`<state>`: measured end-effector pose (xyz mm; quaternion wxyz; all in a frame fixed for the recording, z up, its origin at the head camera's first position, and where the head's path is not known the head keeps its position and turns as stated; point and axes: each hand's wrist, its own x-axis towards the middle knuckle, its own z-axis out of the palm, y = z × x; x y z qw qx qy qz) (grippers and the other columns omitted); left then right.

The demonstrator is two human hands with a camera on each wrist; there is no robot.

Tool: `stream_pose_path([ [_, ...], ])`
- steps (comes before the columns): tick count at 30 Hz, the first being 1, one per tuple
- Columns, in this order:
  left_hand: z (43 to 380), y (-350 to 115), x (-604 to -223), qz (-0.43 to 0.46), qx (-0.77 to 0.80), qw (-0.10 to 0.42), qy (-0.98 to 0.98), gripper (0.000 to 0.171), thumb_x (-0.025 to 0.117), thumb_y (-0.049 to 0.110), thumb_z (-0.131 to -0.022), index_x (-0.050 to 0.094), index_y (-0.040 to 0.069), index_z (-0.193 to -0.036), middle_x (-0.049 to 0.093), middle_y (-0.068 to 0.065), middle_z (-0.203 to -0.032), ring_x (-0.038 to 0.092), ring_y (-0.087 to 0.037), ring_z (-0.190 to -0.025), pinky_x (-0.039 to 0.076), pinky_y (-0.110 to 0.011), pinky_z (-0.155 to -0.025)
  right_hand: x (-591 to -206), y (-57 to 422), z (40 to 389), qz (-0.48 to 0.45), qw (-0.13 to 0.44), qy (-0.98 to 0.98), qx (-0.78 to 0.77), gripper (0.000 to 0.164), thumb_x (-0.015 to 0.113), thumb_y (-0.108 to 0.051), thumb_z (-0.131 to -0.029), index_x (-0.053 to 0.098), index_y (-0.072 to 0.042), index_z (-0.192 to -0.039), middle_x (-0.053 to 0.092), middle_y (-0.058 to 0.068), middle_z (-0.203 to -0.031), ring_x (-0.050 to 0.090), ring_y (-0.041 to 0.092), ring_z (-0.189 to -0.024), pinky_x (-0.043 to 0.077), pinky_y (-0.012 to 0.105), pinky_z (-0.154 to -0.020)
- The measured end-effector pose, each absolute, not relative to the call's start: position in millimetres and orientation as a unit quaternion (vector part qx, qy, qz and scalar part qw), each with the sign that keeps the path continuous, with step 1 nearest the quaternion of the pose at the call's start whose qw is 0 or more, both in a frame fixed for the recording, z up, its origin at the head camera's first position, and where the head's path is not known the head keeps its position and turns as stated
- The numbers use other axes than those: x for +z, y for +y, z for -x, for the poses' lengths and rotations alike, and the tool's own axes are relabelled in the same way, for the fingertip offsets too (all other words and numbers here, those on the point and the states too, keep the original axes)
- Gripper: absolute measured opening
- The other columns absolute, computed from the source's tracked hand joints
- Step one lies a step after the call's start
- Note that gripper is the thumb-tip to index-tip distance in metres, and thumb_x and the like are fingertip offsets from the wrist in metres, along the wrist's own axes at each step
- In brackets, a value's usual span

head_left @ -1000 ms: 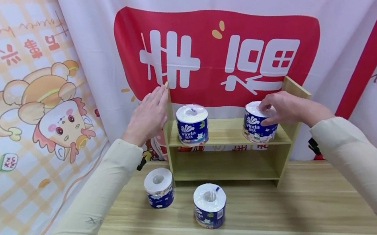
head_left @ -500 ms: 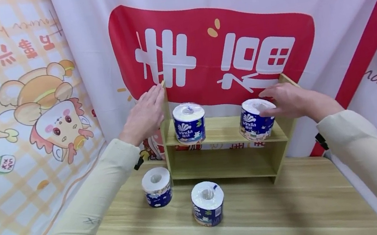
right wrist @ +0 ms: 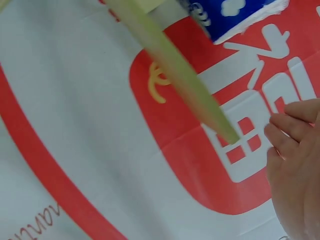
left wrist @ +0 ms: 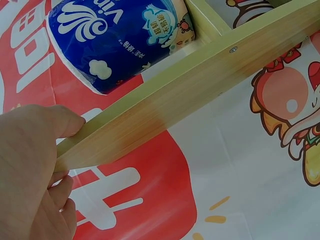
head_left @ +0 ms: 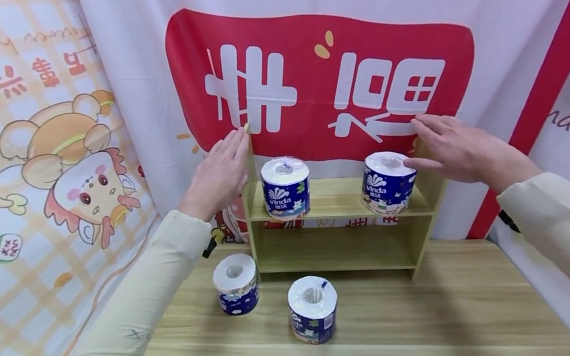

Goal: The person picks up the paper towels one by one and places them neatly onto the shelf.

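Observation:
My left hand (head_left: 219,178) grips the top of the left side panel of a small wooden shelf (head_left: 335,247). In the left wrist view its thumb (left wrist: 70,122) lies on one face of the panel and the fingers on the other. My right hand (head_left: 469,149) is beside the shelf's right panel, fingers extended, holding nothing; the right wrist view has it apart from the panel (right wrist: 175,70). On the upper board stand two blue-and-white toilet paper rolls, a left roll (head_left: 286,188) and a right roll (head_left: 386,183), the latter just left of my right hand.
Two more toilet paper rolls stand on the wooden table (head_left: 394,333): one roll (head_left: 237,285) by the shelf's left foot, another roll (head_left: 312,310) in front of the shelf. A printed cloth (head_left: 320,76) hangs close behind the shelf, and another cloth (head_left: 41,236) on the left.
My right hand has let go of the right roll on the upper board and moved right, its fingers straightening. The left hand has stayed on the left panel. The view has shifted slightly.

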<state>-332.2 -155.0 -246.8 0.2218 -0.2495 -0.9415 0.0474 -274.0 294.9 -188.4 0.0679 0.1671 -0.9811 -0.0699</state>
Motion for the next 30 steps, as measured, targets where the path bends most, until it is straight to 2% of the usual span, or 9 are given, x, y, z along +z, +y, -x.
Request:
stream_pose_path([
  [2, 332.7, -154.2, -247.1, 0.25, 0.05, 0.222, -0.941, 0.083, 0.061, 0.026, -0.105, 0.013, 0.002, -0.169, 0.015, -0.016, -0.178, 0.016, -0.036, -0.166, 0.023, -0.049, -0.134, -190.9, 302.4, 272.7, -0.163, 0.073, -0.981, -0.074, 0.104, 0.058, -0.065, -0.098, 0.011, -0.007, -0.17, 0.016, 0.027, -0.174, 0.021, 0.054, -0.155, 0.043, 0.075, -0.111],
  [5, 333.4, -153.4, -247.7, 0.251, 0.059, 0.227, -0.939, 0.083, 0.061, 0.026, -0.105, 0.014, 0.002, -0.169, 0.015, -0.016, -0.178, 0.016, -0.036, -0.166, 0.023, -0.049, -0.134, -195.5, 313.1, 271.7, -0.157, 0.079, -0.982, -0.07, 0.105, 0.053, -0.068, -0.099, 0.005, -0.008, -0.171, 0.012, 0.027, -0.175, 0.016, 0.053, -0.158, 0.033, 0.075, -0.119],
  [8, 333.1, -153.3, -247.9, 0.251, 0.066, 0.228, -0.939, 0.082, 0.06, 0.026, -0.106, 0.013, 0.002, -0.169, 0.014, -0.016, -0.179, 0.016, -0.036, -0.166, 0.023, -0.049, -0.134, -201.6, 321.8, 271.7, -0.156, 0.095, -0.981, -0.064, 0.105, 0.049, -0.07, -0.1, 0.002, -0.009, -0.17, 0.01, 0.027, -0.176, 0.012, 0.052, -0.161, 0.022, 0.072, -0.126],
  [10, 332.8, -153.3, -247.8, 0.25, 0.067, 0.227, -0.939, 0.082, 0.059, 0.026, -0.106, 0.013, 0.002, -0.169, 0.013, -0.016, -0.179, 0.015, -0.036, -0.166, 0.023, -0.049, -0.134, -206.3, 326.0, 271.9, -0.158, 0.111, -0.979, -0.059, 0.104, 0.049, -0.07, -0.1, 0.002, -0.009, -0.171, 0.009, 0.026, -0.176, 0.01, 0.05, -0.162, 0.019, 0.071, -0.128],
  [19, 333.8, -153.4, -249.4, 0.249, 0.077, 0.229, -0.938, 0.083, 0.061, 0.027, -0.105, 0.013, 0.002, -0.169, 0.016, -0.016, -0.178, 0.015, -0.036, -0.166, 0.024, -0.049, -0.134, -225.1, 336.6, 275.4, -0.16, 0.163, -0.971, -0.064, 0.104, 0.056, -0.064, -0.1, 0.002, -0.009, -0.171, 0.005, 0.023, -0.177, 0.007, 0.049, -0.163, 0.019, 0.07, -0.128],
  [30, 334.3, -153.8, -250.2, 0.247, 0.068, 0.231, -0.939, 0.082, 0.06, 0.026, -0.106, 0.013, 0.002, -0.169, 0.016, -0.017, -0.178, 0.016, -0.037, -0.166, 0.023, -0.05, -0.134, -241.2, 343.0, 278.5, -0.15, 0.19, -0.968, -0.072, 0.103, 0.053, -0.065, -0.1, 0.007, -0.004, -0.17, 0.007, 0.025, -0.177, 0.011, 0.048, -0.163, 0.021, 0.07, -0.128],
])
